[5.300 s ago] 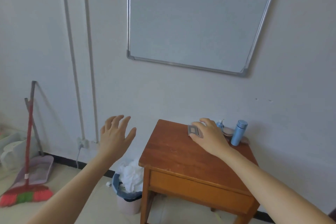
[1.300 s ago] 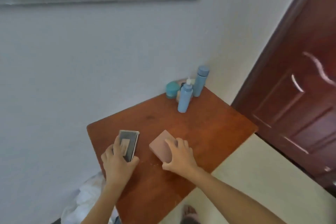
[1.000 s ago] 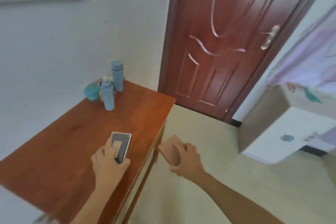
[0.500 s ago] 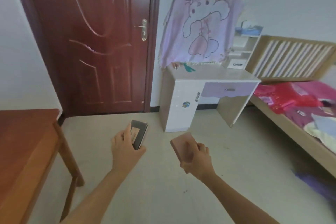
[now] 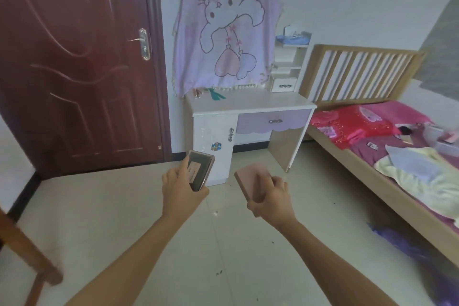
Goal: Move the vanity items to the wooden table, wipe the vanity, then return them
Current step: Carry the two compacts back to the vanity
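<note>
Left hand (image 5: 182,187) grips a dark flat case (image 5: 200,171), thumb across its face; right hand (image 5: 272,197) curls round a pink box (image 5: 249,181). Both are held in the air over the floor (image 5: 124,206), short of the white-and-lilac desk (image 5: 248,104), apart from each other.

Two slender bare forearms (image 5: 139,251); left grip (image 5: 182,187), right grip (image 5: 272,200) likewise bare

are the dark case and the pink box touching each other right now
Apart. The head view shows the dark case held in the left hand and the pink box in the right hand, with a clear gap between them.
</note>
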The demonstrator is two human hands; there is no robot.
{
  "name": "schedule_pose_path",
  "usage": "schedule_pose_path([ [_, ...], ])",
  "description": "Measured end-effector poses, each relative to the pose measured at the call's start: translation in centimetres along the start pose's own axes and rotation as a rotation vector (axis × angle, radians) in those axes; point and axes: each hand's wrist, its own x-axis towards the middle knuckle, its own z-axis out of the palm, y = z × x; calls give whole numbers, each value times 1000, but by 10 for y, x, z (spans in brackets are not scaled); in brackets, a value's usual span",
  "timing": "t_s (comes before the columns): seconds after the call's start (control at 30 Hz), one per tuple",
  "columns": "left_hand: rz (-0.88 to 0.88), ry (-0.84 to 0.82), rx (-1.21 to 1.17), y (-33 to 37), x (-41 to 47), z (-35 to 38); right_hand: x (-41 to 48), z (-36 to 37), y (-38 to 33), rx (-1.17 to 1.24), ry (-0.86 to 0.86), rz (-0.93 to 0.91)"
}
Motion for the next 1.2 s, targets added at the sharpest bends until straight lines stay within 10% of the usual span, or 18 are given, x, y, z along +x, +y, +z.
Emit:
schedule_pose_path([
  [0.8, -46, -197, -82, 30, 280, 232, 319, -28, 132, -37, 14, 187],
  [1.2, -151, -17, -26, 82, 440, 358, 539, -52, 206, -2, -84, -11],
])
